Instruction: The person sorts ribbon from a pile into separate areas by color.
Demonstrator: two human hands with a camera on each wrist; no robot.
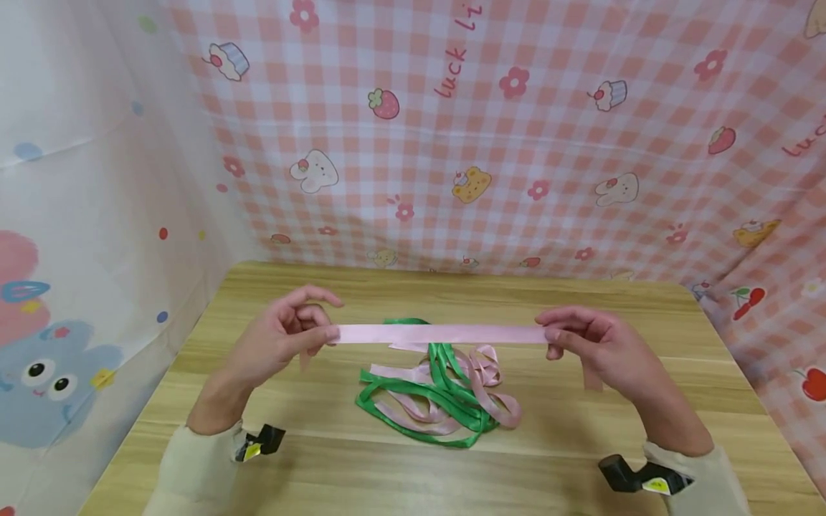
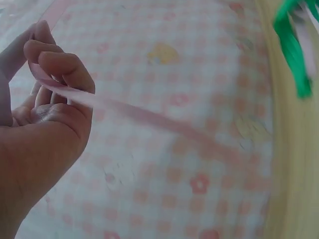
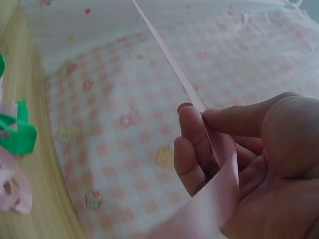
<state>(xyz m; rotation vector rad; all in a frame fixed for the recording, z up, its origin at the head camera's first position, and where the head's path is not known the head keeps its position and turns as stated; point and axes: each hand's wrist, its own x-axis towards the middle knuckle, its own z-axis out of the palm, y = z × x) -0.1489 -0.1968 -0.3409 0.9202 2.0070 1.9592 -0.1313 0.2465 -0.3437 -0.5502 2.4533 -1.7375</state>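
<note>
A pale pink ribbon (image 1: pixel 445 334) is stretched taut and level between both hands above the table. My left hand (image 1: pixel 293 326) pinches it between thumb and fingertips, and a loose tail of the ribbon (image 2: pixel 144 118) hangs past those fingers in the left wrist view. On the other side my right hand (image 1: pixel 584 340) pinches it with thumb and forefinger. Another free end trails down across the right palm in the right wrist view. Below the stretched span lies a tangled heap of green ribbon (image 1: pixel 445 396) and pink ribbon (image 1: pixel 506 412).
The wooden table (image 1: pixel 310 469) bears the heap near its middle. Behind it hangs a pink checked cloth (image 1: pixel 413 150) with cartoon prints, and a white printed cloth (image 1: pixel 97 193) hangs at the left. Black camera mounts (image 1: pixel 261 442) sit on the cream sleeves (image 1: pixel 193 469).
</note>
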